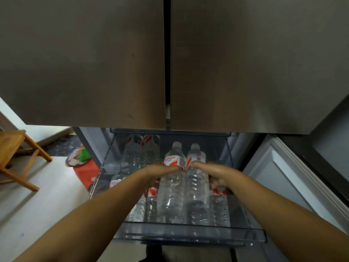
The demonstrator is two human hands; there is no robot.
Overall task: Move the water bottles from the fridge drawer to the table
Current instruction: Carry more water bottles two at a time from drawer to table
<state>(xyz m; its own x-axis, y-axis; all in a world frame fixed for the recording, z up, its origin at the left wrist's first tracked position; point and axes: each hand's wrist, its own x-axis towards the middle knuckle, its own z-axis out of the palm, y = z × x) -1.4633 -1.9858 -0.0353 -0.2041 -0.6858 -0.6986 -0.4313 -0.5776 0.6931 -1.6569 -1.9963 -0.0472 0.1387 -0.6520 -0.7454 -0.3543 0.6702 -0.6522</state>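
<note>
Fingers [171,168] of the left hand [160,172] and right hand [209,173] are curled round two upright water bottles [172,186] held side by side above the fridge drawer [188,236].

Fridge drawer [188,236] pulled out, clear plastic; water bottles [139,154] lying inside, several rows.
</note>
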